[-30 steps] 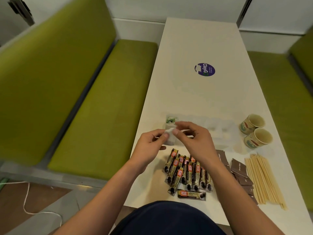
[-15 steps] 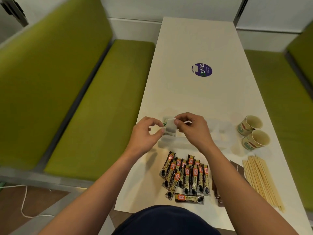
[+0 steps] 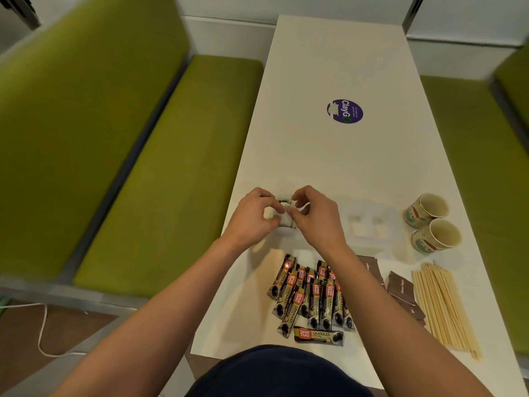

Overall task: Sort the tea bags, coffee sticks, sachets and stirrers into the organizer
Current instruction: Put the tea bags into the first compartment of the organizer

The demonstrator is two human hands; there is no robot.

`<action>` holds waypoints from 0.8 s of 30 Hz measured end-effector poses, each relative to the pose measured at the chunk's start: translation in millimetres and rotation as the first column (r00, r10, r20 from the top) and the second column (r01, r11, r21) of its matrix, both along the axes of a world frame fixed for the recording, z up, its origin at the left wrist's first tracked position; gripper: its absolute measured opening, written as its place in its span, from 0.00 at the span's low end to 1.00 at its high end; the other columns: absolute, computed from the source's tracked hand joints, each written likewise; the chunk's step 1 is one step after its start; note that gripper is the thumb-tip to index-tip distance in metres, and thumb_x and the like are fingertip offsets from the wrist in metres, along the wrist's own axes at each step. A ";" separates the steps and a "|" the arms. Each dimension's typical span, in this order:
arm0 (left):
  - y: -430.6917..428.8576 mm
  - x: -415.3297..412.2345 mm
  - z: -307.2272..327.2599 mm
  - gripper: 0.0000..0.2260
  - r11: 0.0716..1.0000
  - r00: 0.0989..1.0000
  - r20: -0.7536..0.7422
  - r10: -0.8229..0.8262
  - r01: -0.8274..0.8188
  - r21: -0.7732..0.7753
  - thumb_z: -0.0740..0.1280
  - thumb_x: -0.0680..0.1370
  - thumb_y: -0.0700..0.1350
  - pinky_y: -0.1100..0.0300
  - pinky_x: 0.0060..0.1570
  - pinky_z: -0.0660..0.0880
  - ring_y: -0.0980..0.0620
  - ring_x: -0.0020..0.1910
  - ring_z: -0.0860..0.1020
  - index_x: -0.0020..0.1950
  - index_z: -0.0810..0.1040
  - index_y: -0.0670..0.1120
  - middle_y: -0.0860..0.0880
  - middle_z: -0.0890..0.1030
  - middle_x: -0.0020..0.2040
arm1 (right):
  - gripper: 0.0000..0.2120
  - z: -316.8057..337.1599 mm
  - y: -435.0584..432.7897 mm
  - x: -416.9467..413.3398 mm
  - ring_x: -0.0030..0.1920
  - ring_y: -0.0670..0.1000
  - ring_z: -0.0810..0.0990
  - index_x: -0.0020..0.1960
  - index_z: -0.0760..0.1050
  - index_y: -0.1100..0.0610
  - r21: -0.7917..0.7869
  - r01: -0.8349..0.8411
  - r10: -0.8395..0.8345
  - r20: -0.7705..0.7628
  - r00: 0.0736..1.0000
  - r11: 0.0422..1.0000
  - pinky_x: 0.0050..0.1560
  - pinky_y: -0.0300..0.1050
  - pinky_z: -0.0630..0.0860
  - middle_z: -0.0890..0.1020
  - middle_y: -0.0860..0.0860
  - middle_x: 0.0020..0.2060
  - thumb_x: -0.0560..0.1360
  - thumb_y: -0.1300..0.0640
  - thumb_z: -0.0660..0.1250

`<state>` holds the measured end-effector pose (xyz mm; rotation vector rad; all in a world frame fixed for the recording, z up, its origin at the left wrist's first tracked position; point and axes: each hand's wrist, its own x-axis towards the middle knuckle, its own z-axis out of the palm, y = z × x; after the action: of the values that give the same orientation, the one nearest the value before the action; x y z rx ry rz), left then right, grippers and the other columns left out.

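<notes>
My left hand [image 3: 252,214] and my right hand [image 3: 313,214] meet over the left end of a clear plastic organizer [image 3: 369,224], both pinching a white tea bag [image 3: 282,216] with a green tag. The organizer is nearly see-through, and its right compartments hold pale sachets. Near me lies a fan of black coffee sticks [image 3: 310,296]. Brown sachets [image 3: 400,290] lie to their right, partly under my right forearm. A bundle of wooden stirrers [image 3: 443,305] rests at the far right.
Two paper cups [image 3: 432,223] lie on their sides right of the organizer. A purple round sticker [image 3: 345,111] marks the white table [image 3: 329,156] farther away. Green bench seats [image 3: 160,173] flank the table on both sides.
Both hands have moved away from me with the tea bag, from above the coffee sticks to the organizer's left end. The view has shifted slightly.
</notes>
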<state>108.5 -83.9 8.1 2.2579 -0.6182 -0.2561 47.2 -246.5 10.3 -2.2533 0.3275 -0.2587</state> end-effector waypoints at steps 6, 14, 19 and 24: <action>-0.1 6.1 4.9 0.06 1.000 1.000 -0.011 0.006 -0.006 -0.018 0.73 0.74 0.46 0.54 0.60 0.76 0.55 0.58 0.76 0.50 0.87 0.51 0.52 0.77 0.58 | 0.09 -10.1 -3.6 -6.3 0.55 0.50 0.72 0.57 0.85 0.48 -0.226 -0.109 0.117 0.021 0.993 0.968 0.46 0.47 0.75 0.75 0.46 0.52 0.79 0.54 0.69; -5.4 8.4 8.1 0.08 0.990 0.999 0.023 -0.030 0.027 0.138 0.74 0.73 0.49 0.54 0.60 0.72 0.50 0.65 0.71 0.52 0.86 0.52 0.51 0.75 0.64 | 0.15 -7.4 -7.3 -3.6 0.60 0.50 0.71 0.63 0.82 0.48 -0.250 -0.162 0.144 -0.091 0.985 0.954 0.50 0.48 0.76 0.75 0.46 0.58 0.77 0.47 0.72; -7.7 8.2 14.1 0.06 0.996 0.998 0.063 -0.007 0.001 0.094 0.71 0.76 0.48 0.53 0.59 0.73 0.51 0.63 0.73 0.49 0.86 0.50 0.51 0.76 0.62 | 0.12 -4.6 -10.1 -2.2 0.59 0.51 0.73 0.60 0.84 0.50 -0.253 -0.138 0.130 -0.047 0.990 0.958 0.51 0.49 0.76 0.76 0.48 0.56 0.78 0.50 0.70; -9.6 8.6 11.6 0.07 0.976 0.996 0.071 -0.048 0.032 0.214 0.71 0.76 0.47 0.50 0.57 0.76 0.50 0.65 0.71 0.53 0.85 0.51 0.51 0.75 0.64 | 0.10 -6.6 -9.2 -1.5 0.60 0.52 0.72 0.57 0.84 0.49 -0.269 -0.163 0.140 -0.102 0.985 0.949 0.51 0.51 0.77 0.76 0.48 0.57 0.77 0.52 0.71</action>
<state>117.1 -93.5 19.7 2.4717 -0.7059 -0.2687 45.7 -255.7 3.7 -2.5563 0.1658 -0.1375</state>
